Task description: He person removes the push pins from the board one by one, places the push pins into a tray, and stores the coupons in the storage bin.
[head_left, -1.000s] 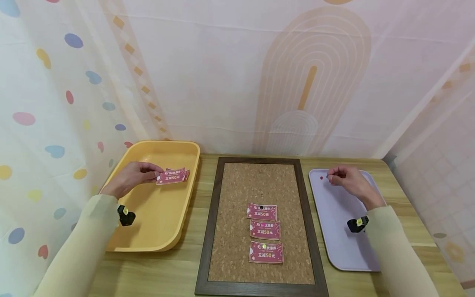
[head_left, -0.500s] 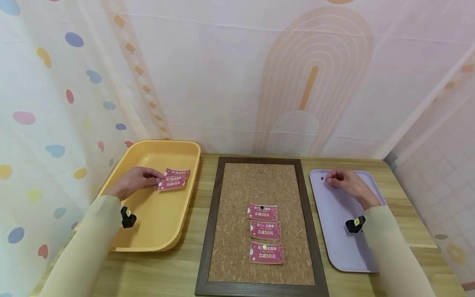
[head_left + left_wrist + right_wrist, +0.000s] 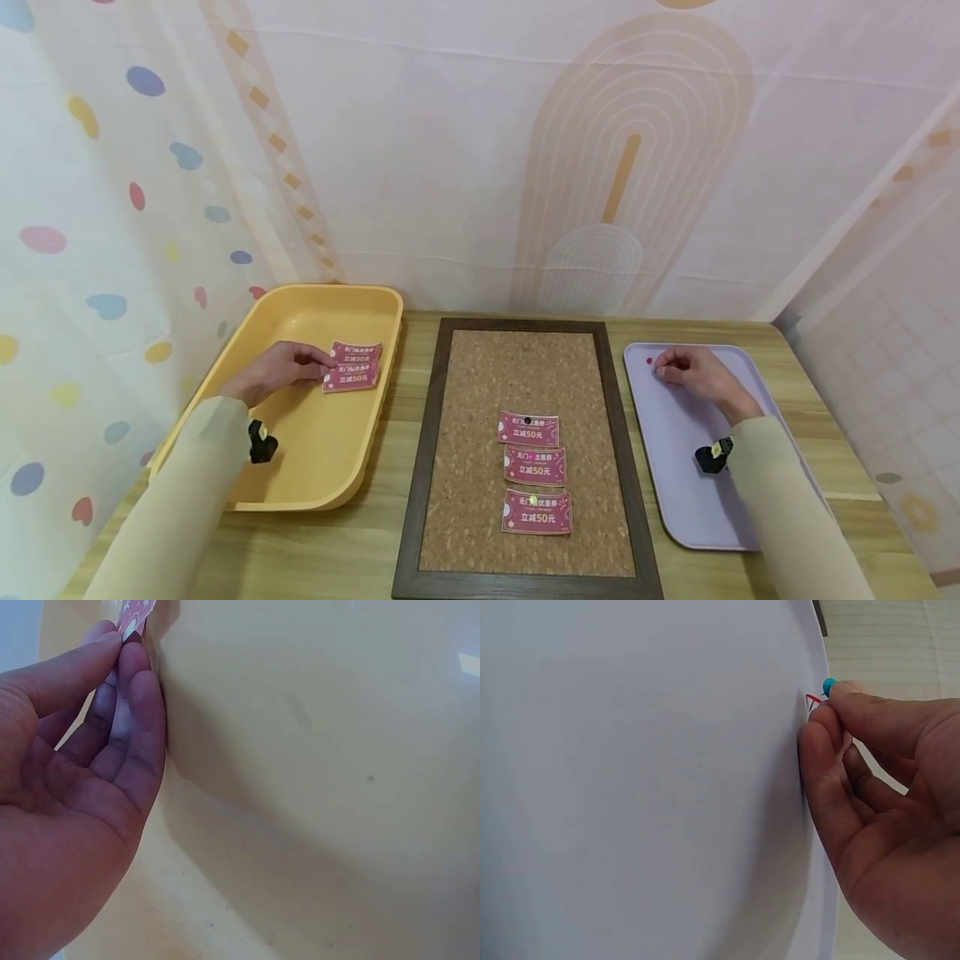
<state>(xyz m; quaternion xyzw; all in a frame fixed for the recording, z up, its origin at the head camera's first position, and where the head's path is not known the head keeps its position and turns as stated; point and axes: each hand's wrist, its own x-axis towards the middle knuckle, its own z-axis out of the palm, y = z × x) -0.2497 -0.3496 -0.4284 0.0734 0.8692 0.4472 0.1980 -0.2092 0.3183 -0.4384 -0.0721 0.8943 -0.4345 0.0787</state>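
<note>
Over the yellow tray [image 3: 300, 496], my left hand [image 3: 279, 372] pinches a pink paper coupon [image 3: 350, 377] by its left edge, between thumb and fingertips. A second coupon [image 3: 357, 352] lies just behind it, partly overlapped. The left wrist view catches only a corner of the held coupon [image 3: 136, 616]. Above the far left part of the lilac tray [image 3: 675, 517], my right hand [image 3: 697, 375] pinches a blue thumbtack [image 3: 829, 686], clearest in the right wrist view. A red thumbtack [image 3: 813, 698] sits close to those fingertips on the tray.
Between the trays lies a dark-framed corkboard [image 3: 468, 467]. Three coupons are pinned on it in a column: a top one [image 3: 528, 432], a middle one [image 3: 536, 472] and a bottom one [image 3: 536, 517]. A patterned curtain [image 3: 450, 167] hangs behind the wooden table [image 3: 360, 550].
The left hand has lowered the coupon slightly toward me, so the coupon behind it shows more. The right hand has shifted a little left and nearer, beside the red thumbtack.
</note>
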